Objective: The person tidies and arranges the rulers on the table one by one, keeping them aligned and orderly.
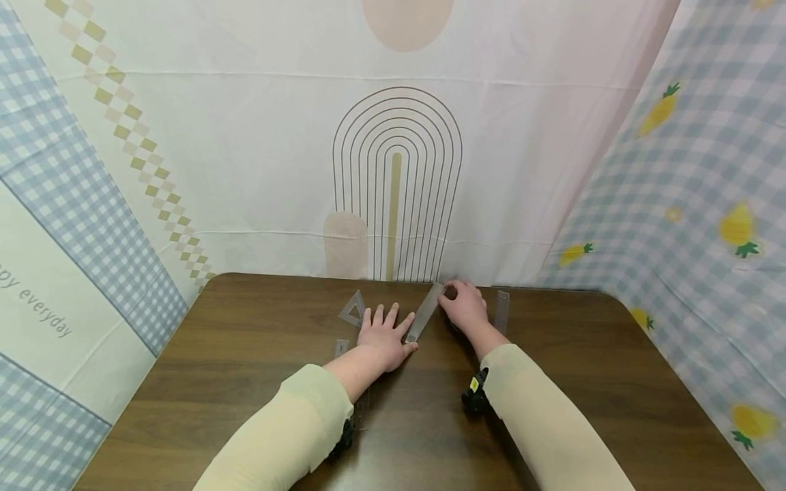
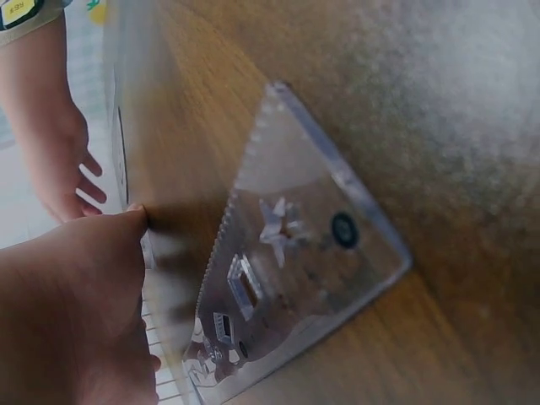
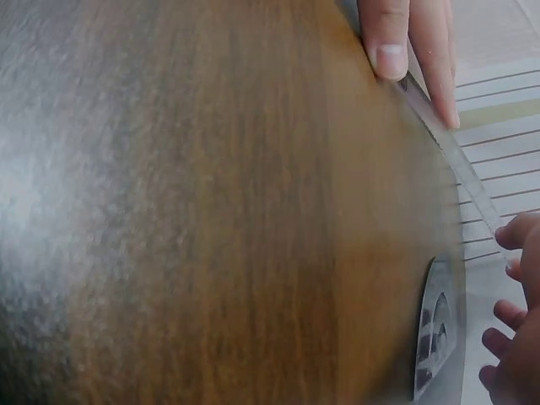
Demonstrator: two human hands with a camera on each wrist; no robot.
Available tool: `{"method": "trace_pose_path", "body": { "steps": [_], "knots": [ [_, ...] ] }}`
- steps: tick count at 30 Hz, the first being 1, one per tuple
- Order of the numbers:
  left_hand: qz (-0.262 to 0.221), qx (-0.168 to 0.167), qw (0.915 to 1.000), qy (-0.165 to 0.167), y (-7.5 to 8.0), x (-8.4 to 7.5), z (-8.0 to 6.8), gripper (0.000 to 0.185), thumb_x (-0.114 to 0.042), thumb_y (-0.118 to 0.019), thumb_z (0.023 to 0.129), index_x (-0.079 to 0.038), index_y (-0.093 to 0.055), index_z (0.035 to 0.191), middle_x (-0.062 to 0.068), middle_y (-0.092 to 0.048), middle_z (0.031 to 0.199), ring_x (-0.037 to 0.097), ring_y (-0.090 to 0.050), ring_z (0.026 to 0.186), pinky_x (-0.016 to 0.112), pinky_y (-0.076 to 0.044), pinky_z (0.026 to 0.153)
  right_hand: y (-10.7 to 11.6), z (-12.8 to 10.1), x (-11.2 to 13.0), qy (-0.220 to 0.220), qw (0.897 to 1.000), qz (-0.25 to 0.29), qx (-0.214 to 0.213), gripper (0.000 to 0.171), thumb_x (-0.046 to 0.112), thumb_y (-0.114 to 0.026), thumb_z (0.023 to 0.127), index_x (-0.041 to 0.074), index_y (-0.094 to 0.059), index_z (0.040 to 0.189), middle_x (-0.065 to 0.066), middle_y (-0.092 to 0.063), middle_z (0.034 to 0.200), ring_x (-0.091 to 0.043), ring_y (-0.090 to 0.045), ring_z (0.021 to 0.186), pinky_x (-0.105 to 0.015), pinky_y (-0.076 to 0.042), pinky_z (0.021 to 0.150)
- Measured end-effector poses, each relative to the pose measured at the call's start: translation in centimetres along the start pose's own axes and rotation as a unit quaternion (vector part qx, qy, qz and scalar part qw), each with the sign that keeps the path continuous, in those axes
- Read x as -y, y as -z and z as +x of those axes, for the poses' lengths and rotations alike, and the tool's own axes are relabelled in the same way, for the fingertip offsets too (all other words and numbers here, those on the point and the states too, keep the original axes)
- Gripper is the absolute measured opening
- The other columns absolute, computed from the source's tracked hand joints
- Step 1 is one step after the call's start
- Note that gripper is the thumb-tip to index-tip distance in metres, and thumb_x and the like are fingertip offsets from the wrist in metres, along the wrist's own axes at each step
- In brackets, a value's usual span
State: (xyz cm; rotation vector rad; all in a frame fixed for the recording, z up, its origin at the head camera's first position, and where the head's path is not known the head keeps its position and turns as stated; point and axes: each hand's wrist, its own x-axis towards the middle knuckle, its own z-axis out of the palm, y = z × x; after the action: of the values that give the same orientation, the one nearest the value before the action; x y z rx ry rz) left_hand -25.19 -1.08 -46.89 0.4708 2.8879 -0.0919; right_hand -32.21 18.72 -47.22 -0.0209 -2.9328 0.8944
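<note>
A clear straight ruler lies slantwise near the table's back edge, between the two hands. My right hand pinches its far end between thumb and finger; the pinch also shows in the right wrist view. With fingers spread, my left hand rests at the ruler's near end, thumb and index finger on either side of it. A small clear triangle lies beyond the left fingers. Under the left forearm, a larger set square with cut-out shapes shows in the left wrist view. A protractor lies by the right hand.
Another clear strip lies right of the right hand. The end of a clear piece pokes out beside the left forearm, the rest hidden. The brown wooden table meets a patterned cloth at its back edge.
</note>
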Motion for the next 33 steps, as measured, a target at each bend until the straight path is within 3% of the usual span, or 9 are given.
{"method": "trace_pose_path", "body": {
  "steps": [7,19,27,33],
  "knots": [
    [-0.001,-0.013,0.9999,0.005,-0.2,0.0,0.0,0.070,-0.066,-0.032,0.099,-0.038,-0.011,0.160,0.003,-0.008,0.167,0.033,-0.009,0.151,0.055,-0.005,0.119,0.2,0.0,0.6,-0.002,0.999,0.052,-0.015,0.040,0.029,-0.063,0.095,0.010,-0.061,0.130,-0.015,-0.055,0.134,-0.035,-0.049,0.126,-0.051,-0.041,0.103],
    [-0.023,-0.030,0.9993,0.001,-0.1,-0.1,-0.3,0.070,-0.064,-0.035,0.100,-0.036,-0.014,0.160,0.005,-0.012,0.166,0.035,-0.011,0.151,0.055,-0.006,0.119,0.2,-0.2,1.2,-0.012,0.994,0.112,-0.001,0.041,0.021,-0.059,0.097,0.005,-0.055,0.135,-0.016,-0.057,0.125,-0.032,-0.055,0.115,-0.048,-0.046,0.096],
    [-0.026,-0.033,0.9991,0.004,-0.6,-0.2,-0.1,0.071,-0.064,-0.036,0.099,-0.036,-0.013,0.160,0.005,-0.011,0.166,0.035,-0.009,0.151,0.056,-0.004,0.119,-0.2,-0.4,1.6,-0.042,0.975,0.217,0.014,0.046,0.015,-0.058,0.097,0.005,-0.046,0.140,-0.018,-0.064,0.114,-0.031,-0.063,0.096,-0.041,-0.053,0.082],
    [-0.028,-0.035,0.9990,0.009,-0.8,-0.2,0.0,0.072,-0.065,-0.036,0.099,-0.036,-0.012,0.160,0.004,-0.010,0.166,0.034,-0.008,0.151,0.055,-0.004,0.119,-0.5,-0.6,2.0,-0.058,0.949,0.311,0.016,0.050,0.007,-0.058,0.098,0.004,-0.041,0.145,-0.021,-0.065,0.106,-0.021,-0.066,0.071,-0.039,-0.059,0.069]
  ]
}}
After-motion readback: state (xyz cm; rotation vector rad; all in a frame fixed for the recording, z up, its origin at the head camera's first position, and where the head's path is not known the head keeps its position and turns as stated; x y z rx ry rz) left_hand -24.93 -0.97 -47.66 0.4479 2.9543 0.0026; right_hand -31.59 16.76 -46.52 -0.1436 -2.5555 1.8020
